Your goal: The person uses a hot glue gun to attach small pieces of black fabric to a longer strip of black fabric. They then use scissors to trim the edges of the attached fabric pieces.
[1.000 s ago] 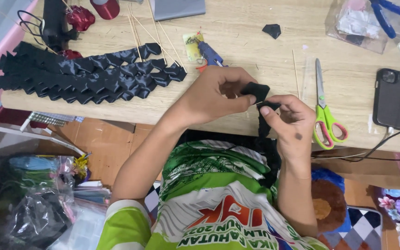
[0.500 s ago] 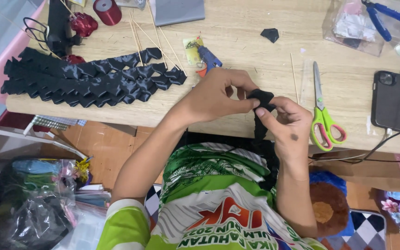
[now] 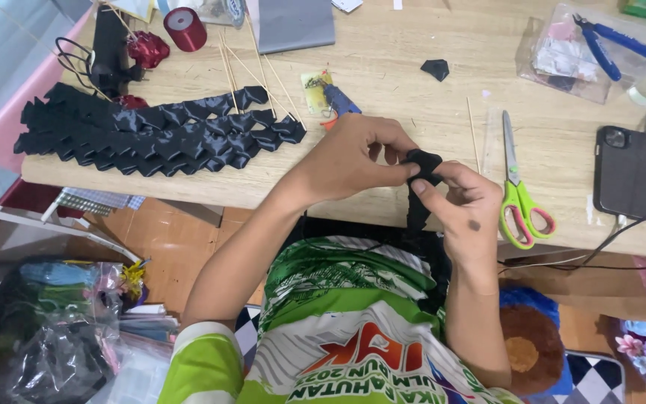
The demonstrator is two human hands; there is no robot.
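A length of black satin ribbon (image 3: 422, 166) was held folded between both hands at the near edge of the pale wooden table (image 3: 413, 45). The left hand (image 3: 349, 161) was pinched on the fold from the left, thumb and fingertips closed on it. The right hand (image 3: 466, 213) was clamped on the same fold from below and right, with the rest of the ribbon trailing down off the table edge toward the lap.

Progress, as judged: several long rows of folded black satin points (image 3: 158, 131) were already laid out on the left of the table, so a good share of the folding looked done. One single folded black piece (image 3: 435, 69) lay apart farther back. The fold in hand appeared unfinished, and the hanging tail suggested more ribbon left to work.

Surroundings noted: green-handled scissors (image 3: 519, 191) lay just right of the right hand, a black phone (image 3: 623, 170) beyond them with a cable running off the edge. Thin wooden skewers (image 3: 252, 71) were scattered between the rows and a blue glue gun (image 3: 340, 101). A red ribbon spool (image 3: 185, 28), a clear plastic box (image 3: 562, 52) and blue-handled pliers (image 3: 611, 46) sat at the back. Nothing was seen crowding the hands; the scissors were the nearest obstruction.
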